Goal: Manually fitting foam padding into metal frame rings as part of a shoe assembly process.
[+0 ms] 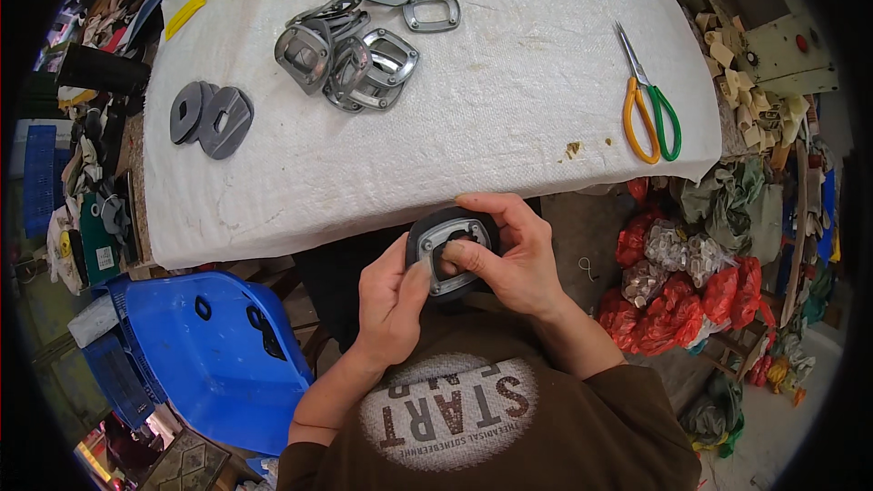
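Note:
Close to my body, just off the table's near edge, I hold a rounded metal frame against a dark ring-shaped pad. My left hand grips its left side, thumb pressed on the metal rim. My right hand wraps the right side; its thumb reaches into the frame's central opening and the fingers go behind. A pile of similar metal frames lies at the back of the table. Flat grey pads with cut-out centres lie at the left.
Scissors with orange and green handles lie on the right of the white-covered table. A yellow strip is at the far left. Below left stands a blue tub holding a few dark rings. Red bags crowd the floor at right.

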{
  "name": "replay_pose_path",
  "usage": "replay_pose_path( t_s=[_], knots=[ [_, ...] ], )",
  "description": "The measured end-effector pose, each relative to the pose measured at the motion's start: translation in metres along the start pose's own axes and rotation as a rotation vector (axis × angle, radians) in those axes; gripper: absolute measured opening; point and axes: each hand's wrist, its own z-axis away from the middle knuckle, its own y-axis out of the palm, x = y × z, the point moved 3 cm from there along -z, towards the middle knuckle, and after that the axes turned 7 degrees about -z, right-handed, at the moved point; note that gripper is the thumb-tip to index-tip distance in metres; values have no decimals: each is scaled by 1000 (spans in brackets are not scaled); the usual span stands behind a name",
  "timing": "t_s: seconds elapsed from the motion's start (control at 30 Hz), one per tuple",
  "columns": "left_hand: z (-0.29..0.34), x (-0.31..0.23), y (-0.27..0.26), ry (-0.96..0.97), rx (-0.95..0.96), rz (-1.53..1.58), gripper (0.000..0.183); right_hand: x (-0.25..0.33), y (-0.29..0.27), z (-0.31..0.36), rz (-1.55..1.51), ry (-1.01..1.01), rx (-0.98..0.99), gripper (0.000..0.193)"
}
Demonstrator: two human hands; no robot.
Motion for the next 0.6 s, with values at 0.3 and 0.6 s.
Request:
replay_pose_path(
  t_s=[0.3, 0.6],
  knots=[
    [3, -6, 1, -80, -149, -142, 6, -1, 0, 0, 118, -60, -76, 34],
    [-1, -4, -7, -56, -188, -168, 11, 34, -70, -18, 379, -278, -256, 37]
  ],
)
